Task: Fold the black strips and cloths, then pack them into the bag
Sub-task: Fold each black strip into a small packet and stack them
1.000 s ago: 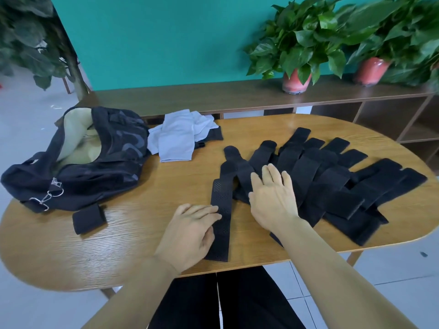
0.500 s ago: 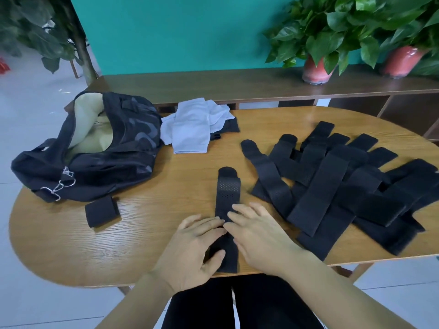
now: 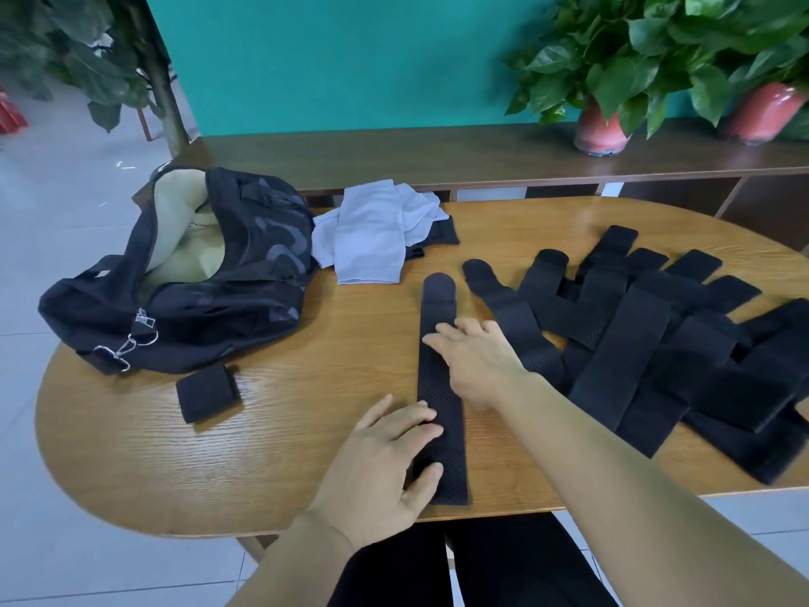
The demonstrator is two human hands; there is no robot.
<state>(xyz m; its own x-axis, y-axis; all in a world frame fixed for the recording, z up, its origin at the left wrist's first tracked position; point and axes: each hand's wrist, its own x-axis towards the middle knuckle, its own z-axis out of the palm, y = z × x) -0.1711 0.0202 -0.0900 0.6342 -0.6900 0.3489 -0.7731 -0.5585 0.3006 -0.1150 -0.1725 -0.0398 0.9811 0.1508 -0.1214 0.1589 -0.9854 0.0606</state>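
One black perforated strip lies stretched out flat on the wooden table, running from the near edge toward the middle. My left hand presses its near end with flat fingers and thumb. My right hand lies flat across the strip's middle. A pile of several black strips is spread to the right. A folded black strip sits in front of the open black bag at the left, whose beige lining shows.
Light blue cloths lie bunched behind the strip, beside the bag, with a dark cloth under them. A wooden shelf with two potted plants runs behind the table. Bare wood shows between bag and strip.
The single strip has been pulled out of the pile and laid straight. My right hand has slid from the near end up to the strip's middle, while my left hand stays on the near end.
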